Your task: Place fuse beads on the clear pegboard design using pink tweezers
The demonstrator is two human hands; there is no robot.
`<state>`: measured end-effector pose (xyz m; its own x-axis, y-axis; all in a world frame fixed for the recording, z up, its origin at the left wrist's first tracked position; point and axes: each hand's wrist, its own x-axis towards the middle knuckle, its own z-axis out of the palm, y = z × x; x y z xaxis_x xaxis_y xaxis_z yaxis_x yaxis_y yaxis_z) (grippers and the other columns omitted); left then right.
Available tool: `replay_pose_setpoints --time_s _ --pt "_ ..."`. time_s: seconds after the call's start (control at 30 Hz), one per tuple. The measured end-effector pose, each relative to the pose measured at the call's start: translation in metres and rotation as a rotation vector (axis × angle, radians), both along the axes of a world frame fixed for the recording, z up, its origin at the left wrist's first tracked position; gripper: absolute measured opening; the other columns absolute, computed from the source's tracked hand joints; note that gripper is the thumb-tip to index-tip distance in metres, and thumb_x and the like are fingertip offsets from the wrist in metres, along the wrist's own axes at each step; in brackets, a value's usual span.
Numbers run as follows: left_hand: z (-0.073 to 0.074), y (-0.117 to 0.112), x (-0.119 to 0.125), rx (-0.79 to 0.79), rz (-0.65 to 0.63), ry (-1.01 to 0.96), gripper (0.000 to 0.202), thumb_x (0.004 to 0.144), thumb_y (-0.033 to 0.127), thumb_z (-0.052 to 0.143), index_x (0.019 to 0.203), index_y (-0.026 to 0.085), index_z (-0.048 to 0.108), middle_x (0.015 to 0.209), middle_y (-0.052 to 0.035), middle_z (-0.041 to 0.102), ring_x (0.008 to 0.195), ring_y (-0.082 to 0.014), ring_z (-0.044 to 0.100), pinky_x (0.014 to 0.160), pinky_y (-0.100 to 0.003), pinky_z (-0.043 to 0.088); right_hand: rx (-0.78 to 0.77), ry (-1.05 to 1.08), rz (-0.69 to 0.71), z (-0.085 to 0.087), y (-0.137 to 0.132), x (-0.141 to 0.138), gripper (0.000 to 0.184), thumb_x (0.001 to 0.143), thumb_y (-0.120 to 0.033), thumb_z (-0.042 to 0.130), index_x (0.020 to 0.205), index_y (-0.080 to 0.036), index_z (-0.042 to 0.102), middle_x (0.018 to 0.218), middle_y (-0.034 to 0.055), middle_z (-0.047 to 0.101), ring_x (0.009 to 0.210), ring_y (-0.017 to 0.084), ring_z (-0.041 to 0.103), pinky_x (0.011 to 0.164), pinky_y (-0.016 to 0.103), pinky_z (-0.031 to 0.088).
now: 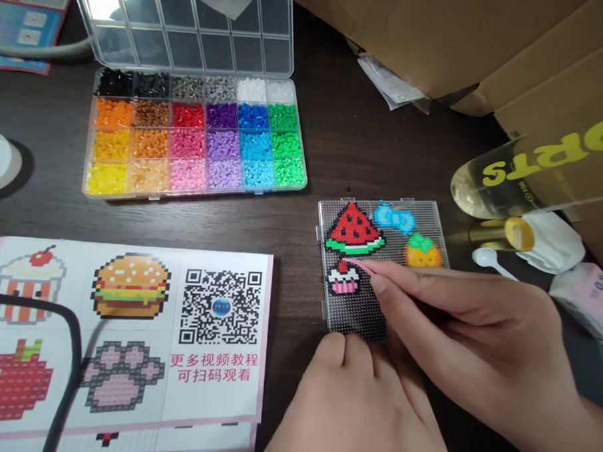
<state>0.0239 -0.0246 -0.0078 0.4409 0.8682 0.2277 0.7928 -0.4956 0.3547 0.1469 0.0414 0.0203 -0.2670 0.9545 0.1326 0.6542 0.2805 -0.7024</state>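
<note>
A: Which objects are in the hands?

B: The right hand (491, 327) holds pink tweezers (364, 266), thumb and forefinger pinched closed on them. Their tips point to the red top of a cupcake pattern (344, 280); whether a bead is caught between them is too small to tell.

A: And the left hand (356, 401)?

B: It lies back upward at the near edge of the clear pegboard (362, 315), fingers curled. Its fingertips are hidden, so one cannot tell how far it is closed or whether it grips the board.

A: Locate the cupcake among the other bead patterns.

B: It sits at the left of the board, directly below a watermelon slice (354, 229). A blue bow (394, 218) lies to the right of the slice, and an orange fruit (423, 251) with a green top lies below and to the right of the bow.

A: The surroundings?

B: On the dark table (301, 236), a bead box (195, 194) stands open, its compartments sorted by colour. A printed sheet (213, 409) lies left of the hands, crossed by a black cable (73, 349). At right are a bottle (544, 166) and a white spoon (490, 259).
</note>
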Motion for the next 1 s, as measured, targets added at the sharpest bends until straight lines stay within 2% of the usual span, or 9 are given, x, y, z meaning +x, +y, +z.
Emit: replay_pose_setpoints --time_s 0.17,0.33,0.5,0.77,1.0 --pt "-0.0045 -0.0067 0.0054 -0.057 -0.026 0.066 0.028 0.088 0.037 0.069 0.072 0.014 0.072 0.057 -0.007 0.065 0.051 -0.0164 0.052 0.058 -0.033 0.043 -0.033 0.001 -0.017 -0.0014 -0.0018 0.0004 0.027 0.096 -0.013 0.06 0.085 -0.023 0.083 0.051 -0.0047 0.062 0.04 0.012 0.059 0.042 0.023 0.053" --pt "-0.0067 -0.0093 0.0083 -0.067 0.004 0.054 0.028 0.088 0.038 0.07 0.073 0.015 0.073 0.057 -0.0065 0.064 0.051 -0.0157 0.05 0.056 -0.033 0.04 -0.029 0.02 -0.018 -0.0031 -0.0027 -0.0038 0.03 0.095 -0.013 0.061 0.073 -0.024 0.078 0.05 -0.0036 0.061 0.042 0.013 0.06 0.042 0.026 0.051" --pt "-0.006 -0.0102 0.0078 -0.094 -0.036 0.087 0.023 0.089 0.034 0.07 0.076 0.014 0.074 0.059 -0.0065 0.065 0.052 -0.0157 0.051 0.057 -0.033 0.041 -0.022 0.014 -0.028 -0.0031 -0.0019 -0.0046 0.033 0.096 -0.014 0.06 0.068 -0.026 0.072 0.051 -0.0035 0.063 0.042 0.014 0.061 0.039 0.027 0.049" --pt "-0.0048 -0.0074 0.0052 -0.073 -0.022 0.065 0.029 0.088 0.038 0.071 0.071 0.014 0.072 0.058 -0.0068 0.066 0.053 -0.0156 0.052 0.058 -0.033 0.041 -0.022 0.006 -0.036 -0.0038 -0.0009 -0.0057 0.03 0.097 -0.017 0.061 0.073 -0.025 0.076 0.055 -0.0028 0.068 0.045 0.016 0.066 0.04 0.028 0.05" --pt "-0.0037 -0.0073 0.0045 -0.044 -0.011 0.026 0.024 0.087 0.033 0.07 0.073 0.014 0.074 0.057 -0.0068 0.064 0.052 -0.0163 0.05 0.057 -0.033 0.04 -0.043 0.019 -0.034 -0.0046 -0.002 -0.0043 0.027 0.096 -0.014 0.062 0.078 -0.024 0.079 0.054 -0.0038 0.066 0.044 0.014 0.064 0.043 0.026 0.053"
